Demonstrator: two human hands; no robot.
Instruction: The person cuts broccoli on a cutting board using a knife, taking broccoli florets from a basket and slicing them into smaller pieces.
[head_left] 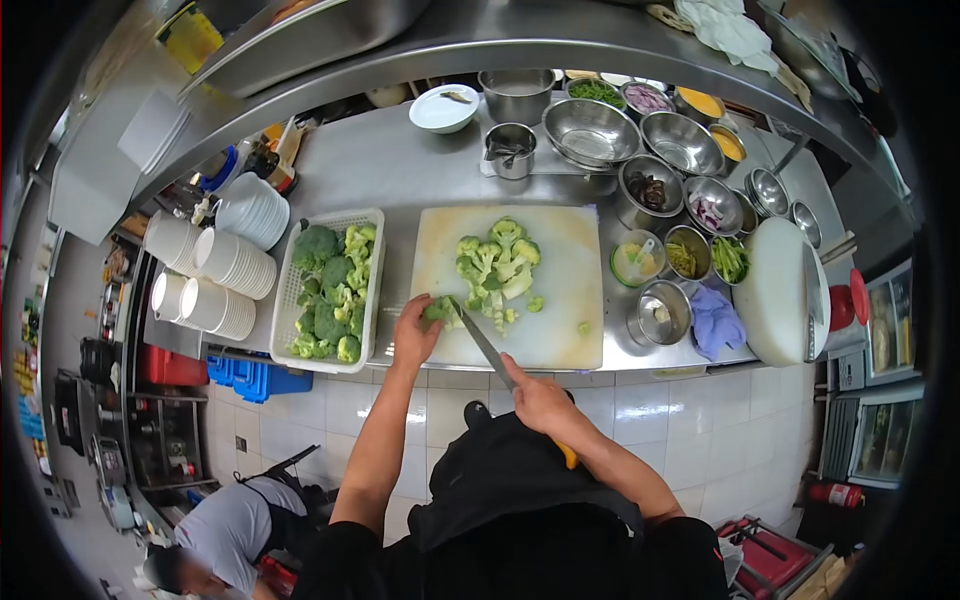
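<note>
My left hand (414,332) is closed on a broccoli piece (438,311) at the left edge of the white cutting board (570,300). My right hand (541,401) grips the knife (487,347) by its yellow handle, just past the board's near edge. The blade slants up and left, its tip at the broccoli piece. A pile of cut broccoli florets (497,262) lies on the upper middle of the board, with small bits below it. Left of the board, a white perforated basket (375,283) holds larger broccoli heads and florets.
Stacked white cups (233,262) and bowls stand at the far left. Metal bowls (592,132) of ingredients fill the right and back. A purple cloth (714,322) lies at the counter's front right. Another person (235,530) bends low at the lower left.
</note>
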